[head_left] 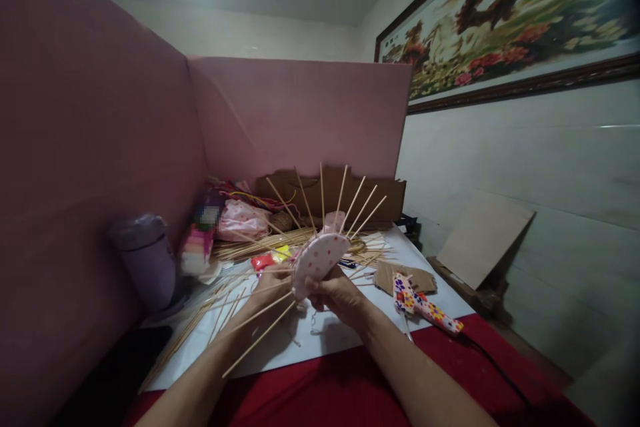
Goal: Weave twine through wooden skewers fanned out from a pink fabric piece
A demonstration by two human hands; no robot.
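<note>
A half-round piece covered in pale pink fabric with red dots is held up over the table. Thin wooden sticks fan outward from its curved edge, upward and to the left. My right hand grips its lower right side, thumb on the dotted face and fingers curled behind. At the left edge my left hand also holds it, behind several sticks, its fingertips mostly hidden by the piece. A small dotted fabric part shows just behind the top.
A flower-patterned glue gun lies on the right beside a cardboard scrap. Loose sticks cover the left and back. Red and yellow packets, folded dotted fabric and a twine ball lie behind. A lilac tumbler stands left.
</note>
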